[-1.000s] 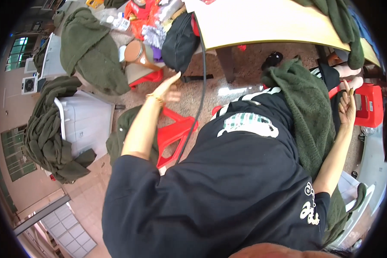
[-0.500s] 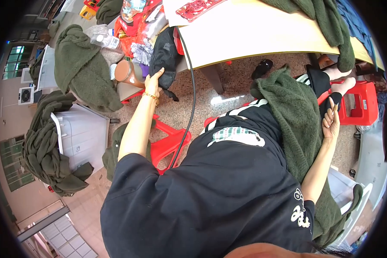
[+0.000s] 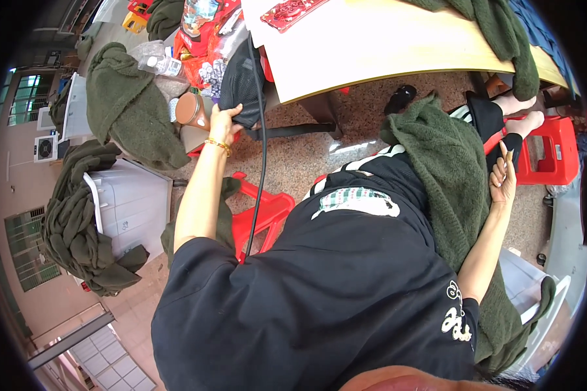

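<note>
My left hand, with a gold-coloured bracelet at the wrist, is closed on the lower edge of a black mesh bag. A black strap trails from the bag below the table edge. Left of this hand stands a clear jar with a brown lid. My right hand is raised at the right, with one finger pointing up and the others curled in. Whether it holds something small cannot be made out. Dark green knitted fabric lies over my lap beside the right forearm.
A black cable hangs down past my left arm. A pale table carries a red patterned phone case. Green garments are piled at the left, by a white bin. Red stools stand around.
The mesh bag has shifted slightly left and its strap now stretches out to the right under the table. The cable has swung left. My right hand stays nearly in place.
</note>
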Action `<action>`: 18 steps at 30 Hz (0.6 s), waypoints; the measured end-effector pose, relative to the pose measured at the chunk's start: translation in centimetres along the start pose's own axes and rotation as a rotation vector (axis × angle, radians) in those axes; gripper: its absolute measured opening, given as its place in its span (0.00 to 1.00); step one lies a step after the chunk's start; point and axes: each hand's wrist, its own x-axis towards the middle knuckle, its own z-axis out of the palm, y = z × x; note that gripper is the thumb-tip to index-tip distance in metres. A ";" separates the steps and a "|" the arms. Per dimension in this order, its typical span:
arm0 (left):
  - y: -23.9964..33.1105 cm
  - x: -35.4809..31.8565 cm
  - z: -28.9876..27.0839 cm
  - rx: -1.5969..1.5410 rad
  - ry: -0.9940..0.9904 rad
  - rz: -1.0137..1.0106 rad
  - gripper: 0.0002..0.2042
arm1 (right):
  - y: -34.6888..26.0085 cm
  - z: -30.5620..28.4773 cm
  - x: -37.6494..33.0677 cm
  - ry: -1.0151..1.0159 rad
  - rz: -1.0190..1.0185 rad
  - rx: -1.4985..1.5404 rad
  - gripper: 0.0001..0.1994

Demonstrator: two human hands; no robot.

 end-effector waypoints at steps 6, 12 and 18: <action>6.9 -0.7 -2.7 0.547 -0.002 0.276 0.21 | 0.6 -0.4 0.3 0.012 0.007 -0.057 0.27; 15.4 1.3 -3.6 0.967 -0.171 0.293 0.25 | 1.0 -0.7 0.9 0.002 0.032 -0.041 0.25; 24.0 2.0 -0.3 1.577 -0.353 0.569 0.30 | 0.9 -0.5 0.3 0.035 0.008 -0.064 0.24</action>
